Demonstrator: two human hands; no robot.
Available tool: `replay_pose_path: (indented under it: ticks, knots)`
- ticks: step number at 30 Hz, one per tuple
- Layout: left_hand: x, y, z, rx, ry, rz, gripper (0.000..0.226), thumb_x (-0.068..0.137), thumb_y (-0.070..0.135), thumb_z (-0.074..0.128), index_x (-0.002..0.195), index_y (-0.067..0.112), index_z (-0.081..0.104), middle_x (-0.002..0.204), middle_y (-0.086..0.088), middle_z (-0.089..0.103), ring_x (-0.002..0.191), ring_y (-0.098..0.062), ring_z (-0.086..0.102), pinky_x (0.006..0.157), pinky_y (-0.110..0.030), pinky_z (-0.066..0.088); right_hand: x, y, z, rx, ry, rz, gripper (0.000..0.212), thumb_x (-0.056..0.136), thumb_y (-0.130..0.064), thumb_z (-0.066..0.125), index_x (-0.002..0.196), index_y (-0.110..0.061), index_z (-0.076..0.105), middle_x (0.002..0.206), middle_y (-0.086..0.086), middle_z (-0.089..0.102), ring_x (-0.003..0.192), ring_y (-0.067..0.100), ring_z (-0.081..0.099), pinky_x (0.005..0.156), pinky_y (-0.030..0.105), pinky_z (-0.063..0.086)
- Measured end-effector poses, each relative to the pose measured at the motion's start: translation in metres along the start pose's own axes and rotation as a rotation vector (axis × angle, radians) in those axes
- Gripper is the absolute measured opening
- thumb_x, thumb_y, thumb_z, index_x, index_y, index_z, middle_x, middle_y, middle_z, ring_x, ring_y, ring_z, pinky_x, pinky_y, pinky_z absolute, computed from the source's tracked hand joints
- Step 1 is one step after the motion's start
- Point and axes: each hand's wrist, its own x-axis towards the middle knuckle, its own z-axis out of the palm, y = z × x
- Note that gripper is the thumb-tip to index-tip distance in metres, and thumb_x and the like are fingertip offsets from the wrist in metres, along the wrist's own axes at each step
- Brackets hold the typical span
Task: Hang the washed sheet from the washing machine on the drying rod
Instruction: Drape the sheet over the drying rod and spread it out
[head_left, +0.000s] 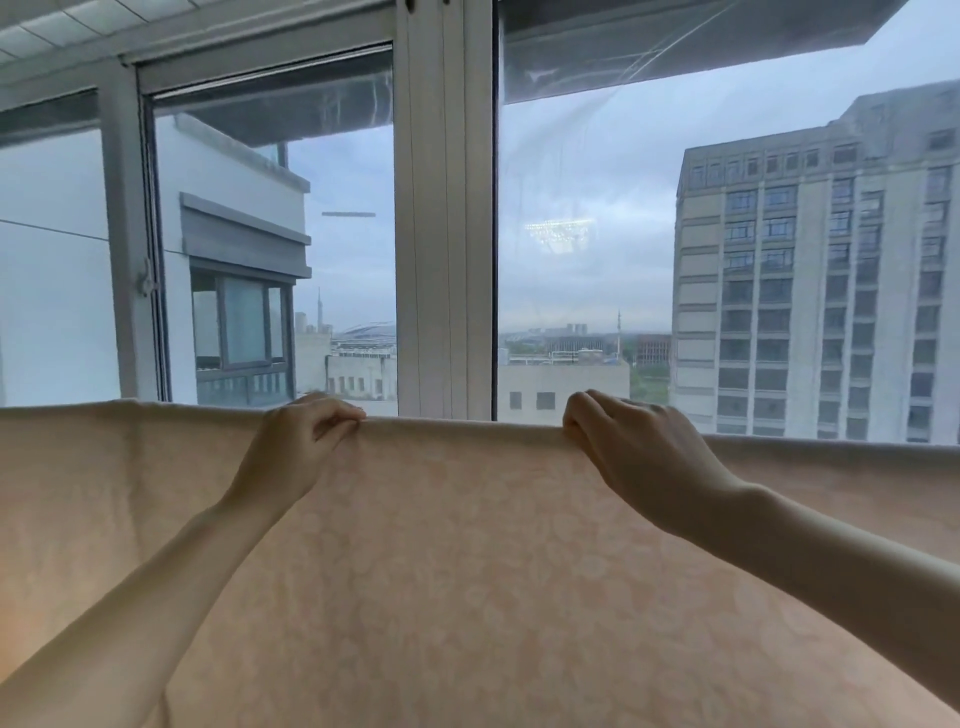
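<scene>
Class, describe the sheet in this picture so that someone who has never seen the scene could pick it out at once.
Start from the wide window facing tall buildings. Stretched across the view below it hangs the sheet, its top edge gripped by the left hand and the right hand. It is the only cloth here: pale peach with a faint floral pattern.

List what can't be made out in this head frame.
- Drying rod: head view, hidden under the pale peach patterned cotton sheet draped along the top fold.
- Sheet's lower hem and side ends: cut off by the frame edges.
- Fingers of left hand and right hand: tips curl over the fold, behind the fabric.
</scene>
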Motion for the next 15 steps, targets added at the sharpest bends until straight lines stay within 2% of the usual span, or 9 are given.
replay_pose_path:
  ticks: [2, 4, 8, 10, 13, 15]
  knots:
    - [-0.001, 0.003, 0.005, 0.061, 0.016, 0.008, 0.014, 0.087, 0.005, 0.063, 0.089, 0.018, 0.068, 0.086, 0.006, 0.065, 0.083, -0.009, 0.062, 0.075, -0.014, 0.043, -0.002, 0.0, 0.002, -0.017, -0.015, 0.014, 0.017, 0.091, -0.008, 0.061, 0.082, -0.015, 0.048, 0.064, -0.006, 0.047, 0.044, 0.007, 0.037, 0.042, 0.016, 0.024]
    - [-0.002, 0.007, 0.009, 0.088, 0.037, 0.01, 0.011, 0.09, 0.007, 0.059, 0.091, 0.017, 0.065, 0.087, 0.006, 0.063, 0.083, -0.011, 0.061, 0.073, -0.013, 0.04, -0.004, 0.0, 0.002, 0.014, -0.008, 0.059, 0.016, 0.092, -0.009, 0.058, 0.083, -0.016, 0.047, 0.064, -0.008, 0.044, 0.044, 0.005, 0.036, 0.047, 0.012, 0.016]
    - [0.002, 0.023, 0.008, 0.014, 0.206, -0.025, 0.011, 0.095, 0.014, 0.053, 0.098, 0.012, 0.062, 0.093, 0.003, 0.063, 0.085, -0.013, 0.06, 0.073, -0.02, 0.045, 0.011, -0.001, -0.009, 0.223, 0.054, 0.226, 0.012, 0.101, -0.02, 0.041, 0.089, -0.018, 0.042, 0.074, -0.004, 0.052, 0.054, 0.012, 0.049, 0.05, 0.031, 0.038]
    - [0.006, 0.032, 0.0, -0.054, 0.319, -0.036, 0.012, 0.096, 0.014, 0.051, 0.1, 0.009, 0.061, 0.094, -0.002, 0.063, 0.086, -0.013, 0.058, 0.077, -0.018, 0.045, 0.018, 0.0, -0.02, 0.354, 0.144, 0.27, 0.011, 0.101, -0.021, 0.041, 0.092, -0.015, 0.044, 0.08, 0.002, 0.057, 0.062, 0.021, 0.054, 0.056, 0.038, 0.046]
    - [0.005, 0.042, -0.014, -0.091, 0.415, -0.005, 0.011, 0.096, 0.01, 0.051, 0.1, 0.005, 0.06, 0.093, -0.003, 0.061, 0.084, -0.008, 0.054, 0.075, -0.005, 0.04, 0.016, -0.007, -0.034, 0.299, 0.322, 0.135, 0.013, 0.098, -0.018, 0.046, 0.094, -0.008, 0.053, 0.084, 0.005, 0.062, 0.069, 0.024, 0.058, 0.059, 0.042, 0.051]
    - [-0.007, 0.038, -0.019, -0.076, 0.384, 0.043, 0.011, 0.096, 0.013, 0.051, 0.098, 0.008, 0.06, 0.09, -0.003, 0.061, 0.082, -0.008, 0.054, 0.073, -0.005, 0.04, 0.003, -0.013, -0.035, 0.234, 0.333, -0.002, 0.018, 0.097, -0.018, 0.048, 0.092, -0.005, 0.059, 0.086, 0.006, 0.064, 0.075, 0.023, 0.06, 0.064, 0.04, 0.051]
